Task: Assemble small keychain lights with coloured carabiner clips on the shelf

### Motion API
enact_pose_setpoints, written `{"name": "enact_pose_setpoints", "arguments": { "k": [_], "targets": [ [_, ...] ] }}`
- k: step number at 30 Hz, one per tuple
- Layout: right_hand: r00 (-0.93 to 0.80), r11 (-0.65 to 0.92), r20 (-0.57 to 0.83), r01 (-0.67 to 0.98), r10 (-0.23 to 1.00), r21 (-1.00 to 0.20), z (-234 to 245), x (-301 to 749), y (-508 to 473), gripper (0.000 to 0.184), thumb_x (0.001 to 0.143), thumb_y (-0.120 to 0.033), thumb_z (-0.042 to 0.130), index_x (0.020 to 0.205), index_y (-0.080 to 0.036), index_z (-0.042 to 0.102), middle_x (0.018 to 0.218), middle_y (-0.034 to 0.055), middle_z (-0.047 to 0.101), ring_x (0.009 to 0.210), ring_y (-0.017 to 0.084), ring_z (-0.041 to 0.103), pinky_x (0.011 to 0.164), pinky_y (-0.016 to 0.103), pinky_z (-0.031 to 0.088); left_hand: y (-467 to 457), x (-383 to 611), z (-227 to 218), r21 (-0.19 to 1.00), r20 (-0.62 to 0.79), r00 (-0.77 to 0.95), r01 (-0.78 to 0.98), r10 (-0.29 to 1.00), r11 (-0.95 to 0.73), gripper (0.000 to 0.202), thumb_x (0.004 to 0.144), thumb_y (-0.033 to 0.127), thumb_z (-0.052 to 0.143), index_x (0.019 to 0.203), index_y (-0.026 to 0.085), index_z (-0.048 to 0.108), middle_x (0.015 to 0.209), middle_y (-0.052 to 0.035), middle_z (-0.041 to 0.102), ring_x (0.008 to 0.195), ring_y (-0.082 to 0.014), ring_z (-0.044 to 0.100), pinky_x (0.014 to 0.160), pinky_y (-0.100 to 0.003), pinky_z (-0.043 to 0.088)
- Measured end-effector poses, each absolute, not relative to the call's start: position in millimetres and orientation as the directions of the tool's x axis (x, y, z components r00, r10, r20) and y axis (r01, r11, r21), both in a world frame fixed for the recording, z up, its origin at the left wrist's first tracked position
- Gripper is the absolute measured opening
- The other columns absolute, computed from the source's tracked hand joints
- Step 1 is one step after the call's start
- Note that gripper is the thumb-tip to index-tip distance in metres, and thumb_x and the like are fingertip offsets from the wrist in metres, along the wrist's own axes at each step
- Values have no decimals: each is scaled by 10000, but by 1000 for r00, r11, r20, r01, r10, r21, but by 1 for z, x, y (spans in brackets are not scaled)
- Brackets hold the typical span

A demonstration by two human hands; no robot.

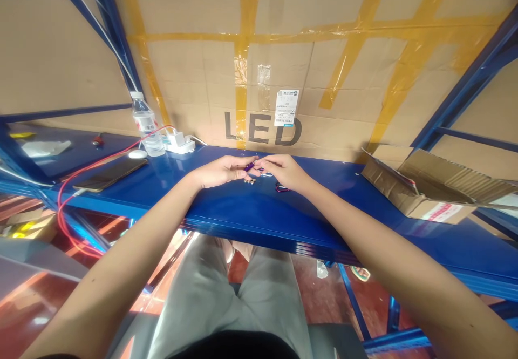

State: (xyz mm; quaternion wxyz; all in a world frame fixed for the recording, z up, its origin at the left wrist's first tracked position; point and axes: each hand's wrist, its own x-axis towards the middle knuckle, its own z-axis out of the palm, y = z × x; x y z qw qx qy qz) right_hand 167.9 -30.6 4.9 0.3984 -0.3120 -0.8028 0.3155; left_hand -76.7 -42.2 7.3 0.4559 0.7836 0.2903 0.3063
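Both my hands meet over the middle of the blue metal shelf (251,208). My left hand (224,170) pinches a small purple metal piece (250,167) between thumb and fingertips. My right hand (283,171) touches the same piece from the other side, its fingers pinched together. A purple carabiner-like clip (282,189) lies on the shelf under my right hand. A few tiny metal bits (250,181) lie just below the fingertips.
A taped cardboard sheet marked LED (263,128) stands behind the shelf. At left are a water bottle (144,124), a white power strip (180,143), a phone (110,175) on a red cable and a white puck (138,154). An open cardboard box (433,186) sits at right.
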Motion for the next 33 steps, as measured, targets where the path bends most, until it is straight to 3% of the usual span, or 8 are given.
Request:
{"name": "enact_pose_setpoints", "arguments": {
  "k": [6, 11, 17, 24, 29, 33],
  "targets": [
    [-516, 583, 413, 223, 750, -781, 5, 167, -30, 280, 939, -389, 637, 1000, -180, 813, 1017, 87, 795, 936, 253, 722, 880, 389, 552, -35, -72, 4, 875, 283, 527, 201, 802, -441, 889, 713, 408, 901, 1487, 135, 562, 1192, -160, 757, 1070, -291, 720, 1006, -503, 547],
    [-468, 578, 426, 249, 774, -777, 7, 167, -30, 244, 945, -328, 604, 956, -171, 789, 1044, 105, 793, 996, 251, 718, 907, 383, 537, -31, -93, 6, 642, 425, 388, 508, 818, -574, 914, 656, 463, 911, 1465, 194, 580, 1367, -142, 675, 1258, -305, 615, 1121, -474, 465],
    [-422, 565, 408, 373, 810, -736, 7, 173, -24, 238, 934, -315, 568, 853, -164, 734, 885, 75, 758, 828, 207, 662, 764, 332, 490, -36, -131, 10, 459, 205, 411, 761, 888, -458, 753, 698, 585, 824, 1359, 260, 667, 1435, -79, 641, 1383, -309, 528, 1167, -405, 403],
    [-444, 589, 412, 404, 795, -700, 9, 171, -27, 258, 923, -327, 540, 785, -168, 688, 814, 46, 691, 763, 181, 603, 715, 311, 435, -32, -131, 12, 415, 59, 426, 812, 903, -410, 744, 702, 617, 783, 1352, 271, 683, 1416, -45, 660, 1298, -293, 594, 1092, -344, 452],
    [-453, 580, 390, 430, 802, -692, 7, 172, -27, 274, 924, -359, 542, 785, -171, 685, 771, 41, 664, 746, 183, 590, 711, 316, 428, -25, -133, 8, 417, 28, 453, 805, 891, -422, 735, 702, 577, 789, 1343, 228, 701, 1337, -83, 704, 1136, -276, 659, 965, -319, 486],
    [-460, 583, 390, 420, 798, -696, 7, 173, -26, 281, 931, -360, 534, 775, -174, 675, 806, 50, 688, 763, 185, 604, 717, 317, 429, -21, -137, 6, 456, 2, 491, 775, 871, -438, 728, 707, 563, 801, 1340, 220, 699, 1390, -90, 676, 1163, -277, 641, 967, -309, 475]
  ]
}}
